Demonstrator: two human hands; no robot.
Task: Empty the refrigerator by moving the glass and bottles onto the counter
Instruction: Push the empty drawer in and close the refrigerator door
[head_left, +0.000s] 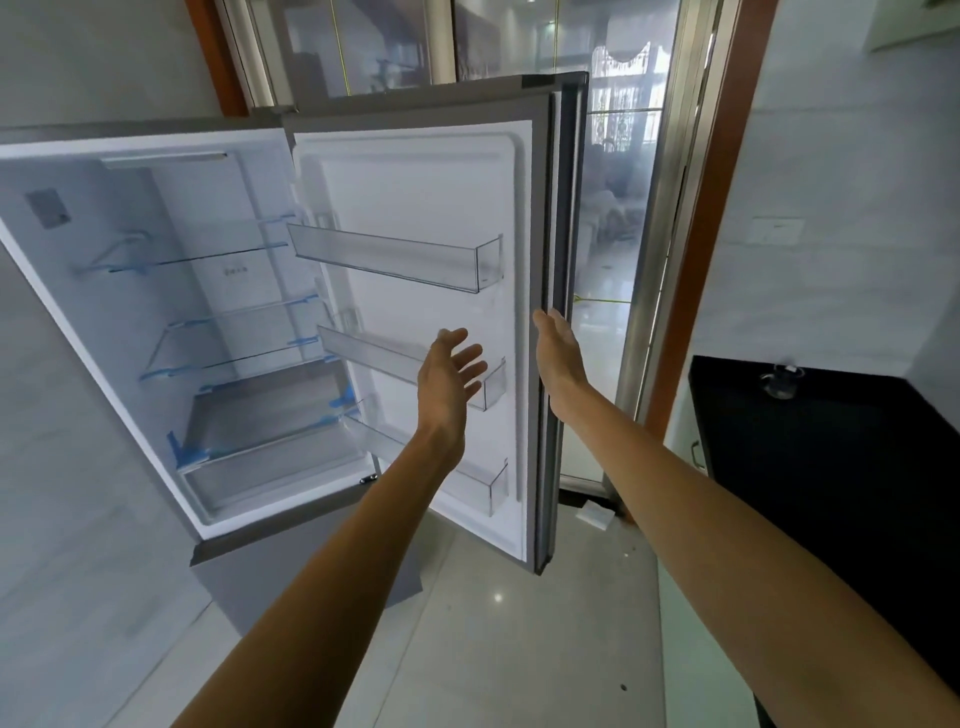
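Observation:
The refrigerator (156, 322) stands open, and its glass shelves and clear door bins (395, 257) hold nothing that I can see. Its door (431, 197) is swung wide to the right. My left hand (449, 371) hovers in front of the door's middle bin with relaxed, spread fingers and holds nothing. My right hand (558, 351) lies flat against the door's outer edge, fingers straight. A clear glass (781, 379) stands on the black counter (831, 467) at the right. No bottles are in view.
A glass sliding door with a metal frame (670, 208) is behind the fridge door. A small white box (595, 517) lies on the tiled floor (519, 649) near the door's foot. A grey wall (67, 493) runs along the left.

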